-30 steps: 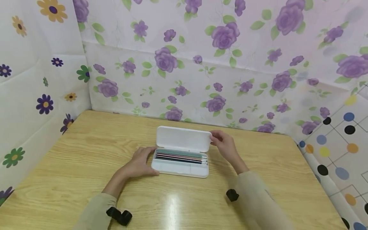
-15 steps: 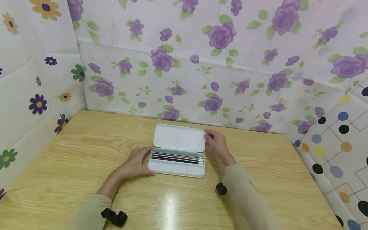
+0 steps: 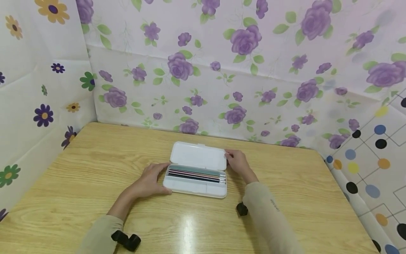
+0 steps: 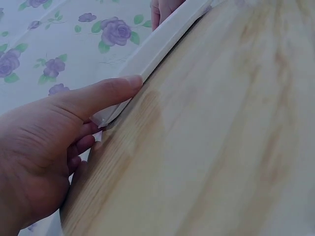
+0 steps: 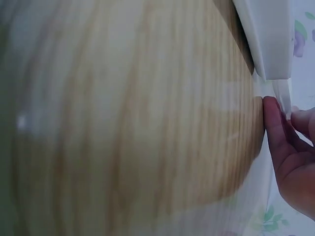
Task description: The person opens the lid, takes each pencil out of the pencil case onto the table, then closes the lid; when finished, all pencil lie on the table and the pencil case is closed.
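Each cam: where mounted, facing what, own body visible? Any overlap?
Head-worn, facing forward-down at the open pencil case: left hand, right hand, sleeves.
Worn on left wrist, facing the pencil case's edge: left hand, part of right hand.
Worn on right wrist, facing the lid: right hand only.
Both wrist views share pencil case, table, right hand.

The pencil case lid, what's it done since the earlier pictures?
The lid has tipped farther back and down, away from the person, toward the table; the right grip went with it, holding its right edge. Nothing was let go. The left grip stays on the case, pencils still inside.
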`<act>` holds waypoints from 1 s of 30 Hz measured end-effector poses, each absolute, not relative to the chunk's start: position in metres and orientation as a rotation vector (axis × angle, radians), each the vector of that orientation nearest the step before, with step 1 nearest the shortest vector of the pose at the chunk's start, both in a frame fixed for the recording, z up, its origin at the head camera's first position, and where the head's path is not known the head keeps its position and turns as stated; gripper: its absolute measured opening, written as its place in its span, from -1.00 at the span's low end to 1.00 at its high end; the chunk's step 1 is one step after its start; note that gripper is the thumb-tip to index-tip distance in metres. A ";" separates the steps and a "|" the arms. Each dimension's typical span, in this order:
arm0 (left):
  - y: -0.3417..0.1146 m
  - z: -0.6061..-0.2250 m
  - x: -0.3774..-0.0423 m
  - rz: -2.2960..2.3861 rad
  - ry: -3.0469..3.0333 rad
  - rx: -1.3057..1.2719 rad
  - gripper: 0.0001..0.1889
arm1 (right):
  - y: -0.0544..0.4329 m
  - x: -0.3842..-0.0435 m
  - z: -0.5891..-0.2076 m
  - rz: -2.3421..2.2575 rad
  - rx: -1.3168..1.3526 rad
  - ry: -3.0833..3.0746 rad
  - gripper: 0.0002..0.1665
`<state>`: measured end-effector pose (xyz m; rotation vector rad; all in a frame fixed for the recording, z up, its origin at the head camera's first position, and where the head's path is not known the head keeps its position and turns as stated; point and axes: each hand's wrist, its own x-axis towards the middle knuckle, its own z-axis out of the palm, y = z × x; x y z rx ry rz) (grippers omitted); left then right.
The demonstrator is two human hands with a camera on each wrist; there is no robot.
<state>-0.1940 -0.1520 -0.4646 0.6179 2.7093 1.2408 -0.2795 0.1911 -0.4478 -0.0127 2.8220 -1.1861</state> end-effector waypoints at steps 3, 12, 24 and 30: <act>-0.152 -0.464 -0.194 1.240 2.710 0.629 0.05 | 0.192 -0.279 -0.448 -1.210 -0.005 2.820 -0.59; -0.152 -0.464 -0.193 1.243 2.731 0.634 0.05 | 0.193 -0.273 -0.441 -1.272 -0.034 2.859 -0.57; -0.150 -0.467 -0.193 1.256 2.744 0.605 0.06 | 0.196 -0.251 -0.416 -1.473 -0.167 2.998 -0.61; -0.151 -0.468 -0.192 1.254 2.739 0.597 0.07 | 0.192 -0.237 -0.407 -1.612 -0.316 3.092 -0.76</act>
